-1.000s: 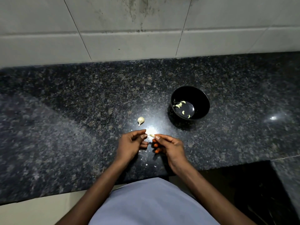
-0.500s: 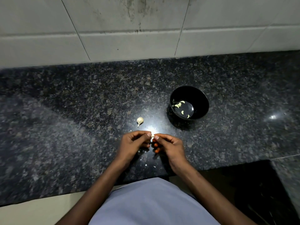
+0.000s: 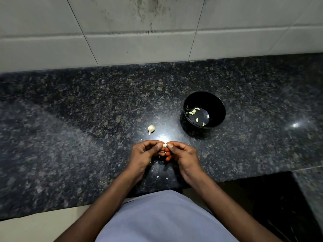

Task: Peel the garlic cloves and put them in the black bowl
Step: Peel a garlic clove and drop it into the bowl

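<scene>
One garlic clove (image 3: 164, 145) sat pinched between the curled fingers of the left hand (image 3: 146, 154) and the right hand (image 3: 183, 155), thumbs meeting on it above the counter (image 3: 70, 137). Just beyond the fingers lay an unpeeled clove (image 3: 151, 129); farther right stood the black bowl (image 3: 216, 105) holding peeled cloves (image 3: 193, 111).

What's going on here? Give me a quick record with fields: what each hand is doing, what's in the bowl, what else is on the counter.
left hand: pinches the garlic clove
right hand: pinches the same clove from the other side
black bowl: on the counter beyond the right hand, holds several peeled cloves
unpeeled clove: lies alone on the counter, left of the bowl
peel scraps: small bits near the counter edge
counter: dark speckled stone
</scene>
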